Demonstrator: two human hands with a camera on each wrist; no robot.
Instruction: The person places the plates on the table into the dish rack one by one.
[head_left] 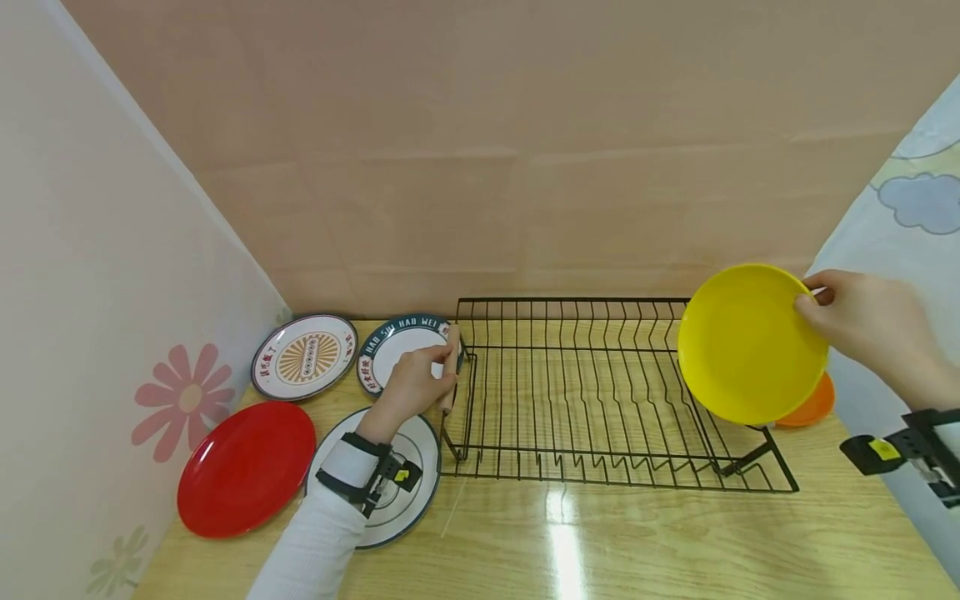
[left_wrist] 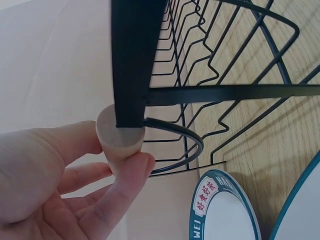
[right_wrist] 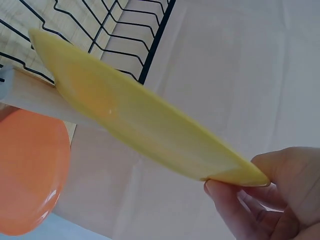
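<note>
wood table (head_left: 600, 542) with a pink wall behind it — a black wire rack (head_left: 600, 400) sits in the middle. right hand (head_left: 862, 329) pinches the rim of a yellow plate (head_left: 750, 342), held up tilted over the rack's right end, above an orange plate (head_left: 813, 404). left hand (head_left: 412, 383) curls its fingers round the rack's wooden handle (left_wrist: 120, 142) — a red plate (head_left: 243, 467) and three patterned plates lie near.

A light wooden table (head_left: 600, 542) sits against a plain beige back wall (head_left: 487, 150). A flower-printed panel (head_left: 90, 292) closes the left, a cloud-printed cloth (head_left: 918, 200) the right. Light glares off the tabletop.
</note>
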